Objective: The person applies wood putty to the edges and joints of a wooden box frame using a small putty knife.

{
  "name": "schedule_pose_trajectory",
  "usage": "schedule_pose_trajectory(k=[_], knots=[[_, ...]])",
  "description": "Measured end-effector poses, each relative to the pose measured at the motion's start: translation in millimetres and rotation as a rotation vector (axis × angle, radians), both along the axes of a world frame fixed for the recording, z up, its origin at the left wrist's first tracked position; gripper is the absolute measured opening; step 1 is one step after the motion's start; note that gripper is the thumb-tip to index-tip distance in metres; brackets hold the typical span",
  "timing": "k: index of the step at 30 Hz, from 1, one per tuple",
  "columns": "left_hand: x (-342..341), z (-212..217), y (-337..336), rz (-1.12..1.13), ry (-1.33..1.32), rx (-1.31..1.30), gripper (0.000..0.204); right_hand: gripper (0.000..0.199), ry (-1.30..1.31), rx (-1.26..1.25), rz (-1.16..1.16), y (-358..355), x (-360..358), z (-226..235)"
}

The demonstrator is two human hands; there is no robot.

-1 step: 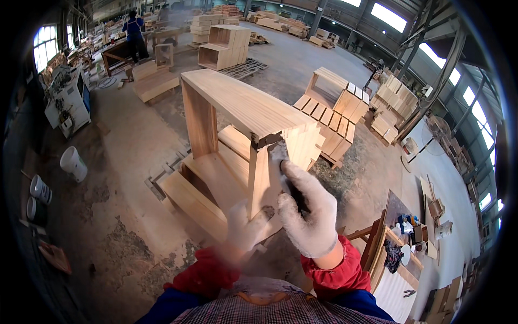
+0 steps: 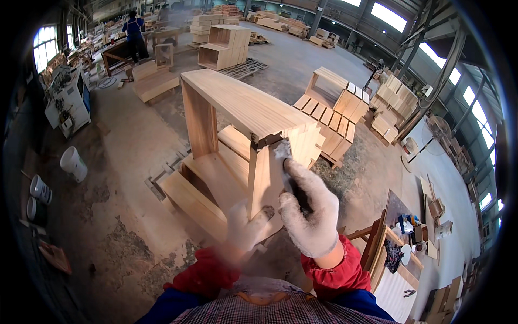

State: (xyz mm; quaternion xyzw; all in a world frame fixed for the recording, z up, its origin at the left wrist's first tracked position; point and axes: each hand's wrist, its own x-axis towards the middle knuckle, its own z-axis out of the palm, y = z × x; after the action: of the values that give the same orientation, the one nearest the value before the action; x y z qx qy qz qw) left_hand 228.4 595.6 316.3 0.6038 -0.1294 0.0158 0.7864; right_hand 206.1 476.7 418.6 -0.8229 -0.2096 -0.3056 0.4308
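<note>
A tall open wooden box frame [image 2: 237,102] of pale boards stands in front of me. Dark brown filler [image 2: 270,140] is smeared along its near top corner. My right hand [image 2: 314,216], in a dirty white glove, is closed round a putty knife [image 2: 283,150]; its whitish, smeared blade lies against the box's near end, just below the filler, and the palm mostly hides the handle. Lower down, my left hand [image 2: 242,227], also gloved and with a dark-stained thumb, grips the near bottom edge of the box. Some of its fingers are hidden or blurred.
More boxes and stacked boards [image 2: 334,119] stand behind to the right. A work table [image 2: 396,270] with tools and rags is at my right. White buckets [image 2: 73,164] stand at the left near a machine cabinet [image 2: 70,102]. A person [image 2: 133,32] stands at the far left.
My right hand and the putty knife have shifted slightly to the right along the box's end. The left hand keeps its place.
</note>
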Motion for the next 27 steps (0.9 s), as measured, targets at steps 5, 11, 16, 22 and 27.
schedule_pose_trajectory(k=[5, 11, 16, 22, 27], knots=[[0.6, -10.4, 0.2, 0.047, -0.012, 0.156, 0.018, 0.039, -0.078, -0.038, -0.061, 0.8, 15.2, 7.6], [-6.0, 2.3, 4.0, -0.022, 0.054, 0.015, 0.021, 0.040, -0.035, -0.005, -0.028, -17.4, 15.1, 18.3], [-7.4, 3.9, 4.4, -0.079, 0.121, -0.001, 0.023, 0.041, -0.063, -0.452, 0.165, -29.3, 4.2, 47.5], [-7.2, 1.8, 3.8, -0.059, 0.072, -0.029, 0.025, 0.040, -0.124, -0.657, 0.152, -31.1, 11.1, 67.7], [-6.2, 0.4, 2.9, -0.044, 0.028, -0.060, 0.026, 0.040, -0.105, -0.682, 0.080, -54.4, 19.0, 75.2]])
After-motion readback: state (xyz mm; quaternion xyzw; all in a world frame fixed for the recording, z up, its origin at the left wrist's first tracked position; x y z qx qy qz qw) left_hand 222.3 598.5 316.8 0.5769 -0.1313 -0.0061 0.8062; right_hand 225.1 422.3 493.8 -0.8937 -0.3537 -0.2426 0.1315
